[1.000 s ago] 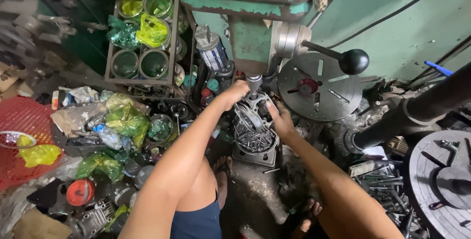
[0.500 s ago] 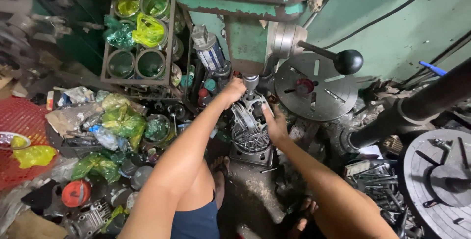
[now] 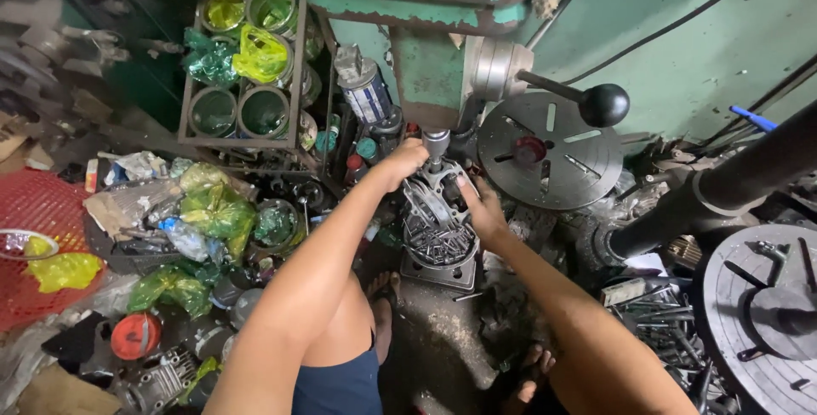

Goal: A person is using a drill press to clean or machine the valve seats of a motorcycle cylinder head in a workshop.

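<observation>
A metal casting [image 3: 438, 202] is held under the drill chuck [image 3: 436, 141], above a tub of bolts [image 3: 438, 245]. It is gripped at its top by the left hand [image 3: 402, 160] and steadied at its side by the right hand [image 3: 482, 207]. Positioning appears under way; alignment beneath the chuck seems needed before the feed lever [image 3: 579, 100] is pulled.

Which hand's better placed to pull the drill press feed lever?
Right. The right hand rests on the metal casting's right edge, nearest the black-knobbed feed lever. The left hand is at the casting's top, by the chuck.
</observation>
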